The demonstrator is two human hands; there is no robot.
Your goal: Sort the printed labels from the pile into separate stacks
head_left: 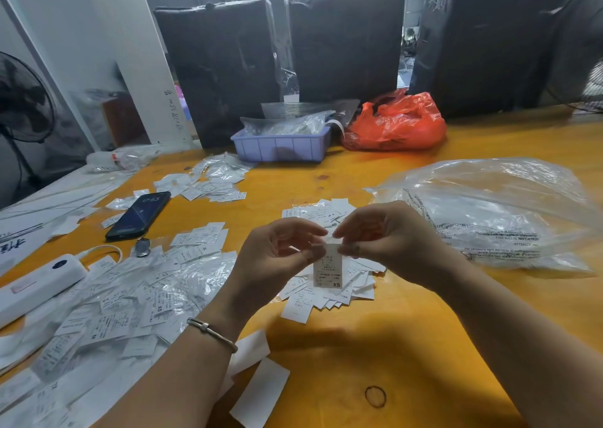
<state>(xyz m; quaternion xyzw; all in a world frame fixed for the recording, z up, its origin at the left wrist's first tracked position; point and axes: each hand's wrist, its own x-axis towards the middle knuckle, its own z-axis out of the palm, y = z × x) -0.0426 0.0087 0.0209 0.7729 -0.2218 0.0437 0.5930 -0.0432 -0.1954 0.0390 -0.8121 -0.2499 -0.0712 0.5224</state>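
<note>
Both hands' grip pinches flat rectangular paper label (328,266).

a: surface? orange-yellow wooden table (375,346), glossy, fills most of the view; pale grey strip along its far-left edge.

b: behind it?

a: three tall dark blocks wrapped in plastic film, standing upright in a row at the table's back edge: left block (217,68), middle block (346,39), right block (483,36). narrow gaps between them show a brighter space beyond, blurred.

b: walls?

a: white slanted column (130,52) at left, handwriting on its side. black standing fan (24,101) at far left; second fan (584,68) partly visible at right edge.

b: light?

a: dim, cool behind; table evenly lit.
</note>
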